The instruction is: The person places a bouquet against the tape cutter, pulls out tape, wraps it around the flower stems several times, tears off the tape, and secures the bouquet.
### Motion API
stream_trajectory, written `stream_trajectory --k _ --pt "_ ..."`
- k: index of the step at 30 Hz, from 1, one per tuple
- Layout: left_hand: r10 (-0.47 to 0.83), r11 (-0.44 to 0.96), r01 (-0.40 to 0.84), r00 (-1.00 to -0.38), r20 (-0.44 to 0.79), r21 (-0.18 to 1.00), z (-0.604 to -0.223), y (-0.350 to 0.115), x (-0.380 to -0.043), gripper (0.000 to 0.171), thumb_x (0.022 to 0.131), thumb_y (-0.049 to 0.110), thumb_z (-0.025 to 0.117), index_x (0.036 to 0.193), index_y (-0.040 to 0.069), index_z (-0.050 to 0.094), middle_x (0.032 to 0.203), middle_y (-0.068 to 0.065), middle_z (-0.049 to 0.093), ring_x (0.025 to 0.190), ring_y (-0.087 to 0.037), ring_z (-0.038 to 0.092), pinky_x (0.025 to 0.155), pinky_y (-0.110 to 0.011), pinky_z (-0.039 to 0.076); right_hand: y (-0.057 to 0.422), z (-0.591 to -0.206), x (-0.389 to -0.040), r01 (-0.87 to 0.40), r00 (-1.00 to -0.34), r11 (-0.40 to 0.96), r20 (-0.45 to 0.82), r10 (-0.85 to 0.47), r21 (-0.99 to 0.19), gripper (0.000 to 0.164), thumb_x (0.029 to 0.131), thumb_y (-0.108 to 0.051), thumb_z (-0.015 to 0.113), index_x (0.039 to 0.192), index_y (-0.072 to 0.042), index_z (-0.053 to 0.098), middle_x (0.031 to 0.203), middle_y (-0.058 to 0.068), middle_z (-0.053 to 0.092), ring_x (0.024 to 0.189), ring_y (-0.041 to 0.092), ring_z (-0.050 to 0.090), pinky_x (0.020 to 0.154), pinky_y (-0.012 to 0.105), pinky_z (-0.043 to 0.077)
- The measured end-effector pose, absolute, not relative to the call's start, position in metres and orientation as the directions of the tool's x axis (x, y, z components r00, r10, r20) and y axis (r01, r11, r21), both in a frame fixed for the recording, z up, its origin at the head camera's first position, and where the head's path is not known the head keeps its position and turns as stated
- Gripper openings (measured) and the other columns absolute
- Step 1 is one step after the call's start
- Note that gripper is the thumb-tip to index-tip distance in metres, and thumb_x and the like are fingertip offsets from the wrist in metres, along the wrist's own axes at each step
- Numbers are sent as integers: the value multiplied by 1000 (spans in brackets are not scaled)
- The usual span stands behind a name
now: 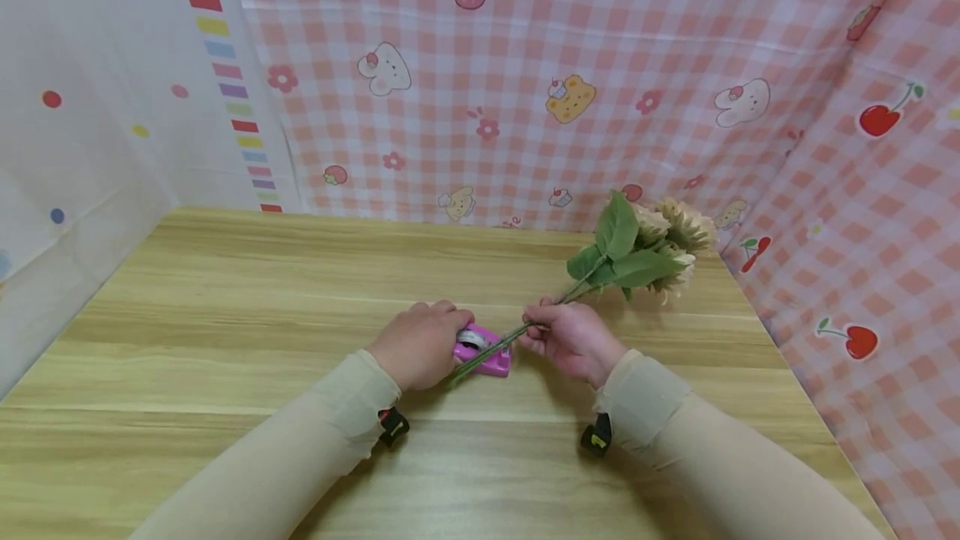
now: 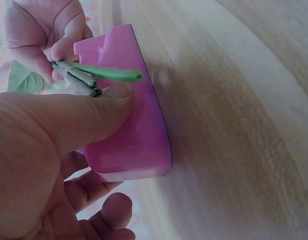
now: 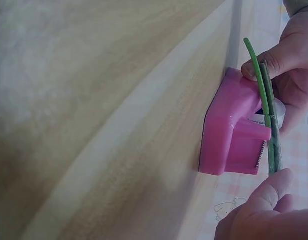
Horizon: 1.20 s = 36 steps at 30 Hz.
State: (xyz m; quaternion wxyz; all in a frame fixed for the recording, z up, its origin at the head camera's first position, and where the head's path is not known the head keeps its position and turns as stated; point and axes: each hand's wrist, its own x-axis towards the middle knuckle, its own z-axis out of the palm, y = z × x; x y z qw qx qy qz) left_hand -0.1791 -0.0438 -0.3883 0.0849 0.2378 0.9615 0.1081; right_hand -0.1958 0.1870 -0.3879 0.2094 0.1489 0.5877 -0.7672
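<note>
A pink tape dispenser [image 1: 492, 362] with a roll of tape in it stands on the table. My left hand [image 1: 422, 344] grips its far end, thumb on the near side and fingers behind, as the left wrist view shows. My right hand [image 1: 573, 340] pinches the green stems [image 3: 268, 100] of a bunch of artificial flowers [image 1: 678, 232]. The stems slant across above the dispenser, their cut ends near my left thumb [image 2: 119, 95]. Clear tape wraps part of the stems. Pale blooms and green leaves [image 1: 617, 227] point away to the back right. The dispenser's toothed cutting edge faces my right hand.
The wood-grain table [image 1: 225, 298] extends around both hands. A pink checked cloth [image 1: 487, 48] hangs along the back and right sides, and a white dotted cloth [image 1: 90, 65] on the left. Black wrist cameras [image 1: 597, 436] sit under the sleeves.
</note>
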Motion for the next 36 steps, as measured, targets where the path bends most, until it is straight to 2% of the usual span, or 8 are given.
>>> stream_trajectory --k 5,9,14,18,24,29,32,36 --pt "475 864 440 -873 -107 246 -389 -43 -180 55 97 16 69 150 14 57 150 -11 59 129 -39 61 111 -52 52 187 -390 -196 522 -853 -237 -503 -141 -819 24 107 -1 48 87 -13 43 83 1 58 70 8 56 75 22 61" --pt "477 863 443 -873 -102 245 -389 -43 -180 55 97 17 69 150 14 57 149 -11 60 128 -39 61 111 -52 52 188 -393 -196 534 -846 -237 -515 -142 -812 16 107 -1 47 97 -12 41 84 2 56 72 8 55 75 21 62" --pt "478 862 443 -873 -101 246 -389 -43 -179 56 96 16 70 150 13 57 149 -11 60 129 -39 61 112 -52 52 190 -398 -195 540 -842 -179 -524 -131 -822 2 110 -6 48 108 -5 48 87 3 58 78 11 59 81 24 62" --pt "477 862 442 -873 -102 249 -388 -43 -179 55 96 15 70 150 14 58 149 -11 60 128 -39 61 111 -52 52 191 -398 -193 552 -833 -126 -540 -121 -824 16 111 -10 47 114 4 55 89 6 62 81 15 65 82 26 64" --pt "476 864 443 -873 -103 240 -388 -43 -179 55 96 15 71 150 13 58 149 -11 60 128 -38 61 111 -52 52 194 -394 -193 566 -823 -168 -545 -159 -807 12 110 -8 47 110 1 54 88 6 63 79 14 65 78 25 63" --pt "477 863 443 -873 -103 241 -389 -43 -178 56 96 15 70 150 13 57 149 -11 60 129 -38 61 113 -52 51 196 -389 -193 575 -817 -184 -545 -189 -798 13 110 -10 44 109 -1 53 82 0 62 71 8 58 67 19 55" --pt "475 864 442 -874 -102 240 -388 -43 -178 56 96 15 70 151 13 57 150 -11 60 130 -39 60 113 -52 51 194 -386 -193 569 -821 -212 -534 -203 -795 12 110 -11 43 108 -2 52 83 0 60 72 8 57 69 19 56" --pt "475 865 443 -874 -102 237 -388 -43 -178 56 96 15 70 151 13 57 150 -11 60 131 -39 60 114 -52 50 190 -386 -194 565 -825 -242 -530 -197 -789 16 110 -15 51 99 -5 56 83 1 58 73 10 59 72 21 59"
